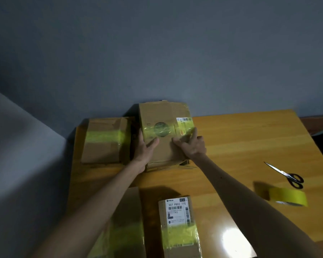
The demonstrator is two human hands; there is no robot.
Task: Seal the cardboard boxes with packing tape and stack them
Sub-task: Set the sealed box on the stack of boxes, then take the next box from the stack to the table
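Note:
A taped cardboard box [164, 116] with a white label sits at the table's far edge, on top of another box whose lower front edge [166, 165] shows beneath. My left hand [147, 146] grips its left side, thumb on top. My right hand [191, 144] holds its right side, with the fingers over the edge. A second taped box [105, 140] stands to its left. Two more taped boxes lie near me: one [127, 226] under my left forearm, and one with a barcode label [179, 226]. A yellow tape roll [287, 196] lies at the right.
Black-handled scissors [287, 175] lie on the wooden table [241, 146] just beyond the tape roll. A grey wall stands right behind the far boxes. The table's left edge drops off beside the left boxes.

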